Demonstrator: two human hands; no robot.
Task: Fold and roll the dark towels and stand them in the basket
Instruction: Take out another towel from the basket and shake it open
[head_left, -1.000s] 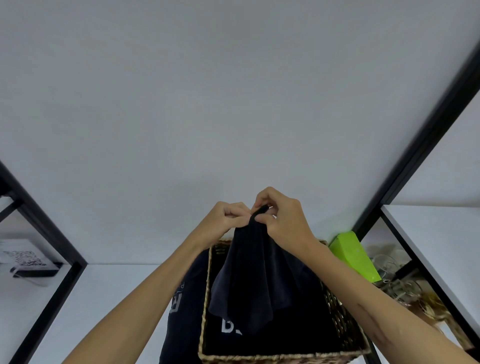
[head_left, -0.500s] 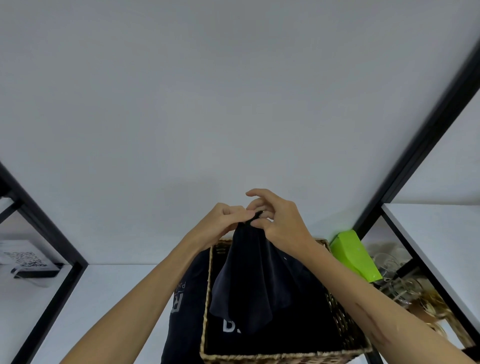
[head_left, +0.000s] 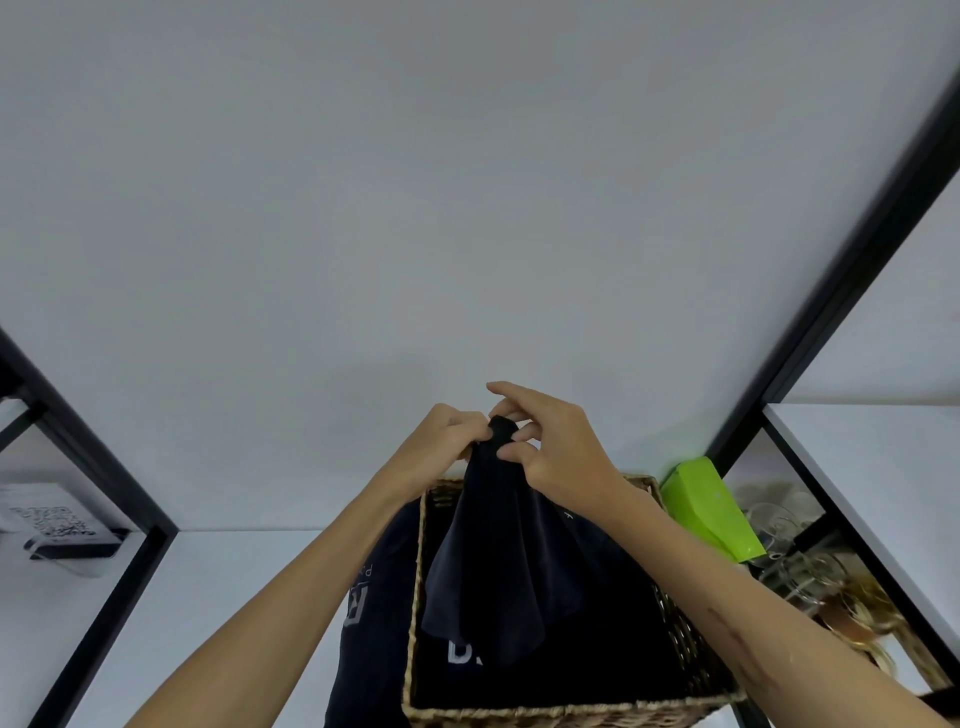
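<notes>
A dark towel (head_left: 493, 561) hangs from both my hands above the woven basket (head_left: 691, 654). My left hand (head_left: 441, 447) grips its top corner with curled fingers. My right hand (head_left: 550, 447) pinches the same bunched corner from the right, its index finger lifted free. The towel's lower edge droops into the basket, where more dark cloth with white lettering (head_left: 571, 670) lies. Another dark towel (head_left: 374, 613) with white print lies draped outside the basket's left wall.
The basket stands on a white shelf (head_left: 223, 587) framed by black posts (head_left: 93, 467). A lime-green box (head_left: 711, 509) leans behind the basket's right corner, beside glassware (head_left: 795, 551). A card with a QR code (head_left: 47, 525) stands at far left.
Both hands have risen slightly with the towel's corner. My right hand's fingers have loosened and spread, shifting their pinch on the bunched corner.
</notes>
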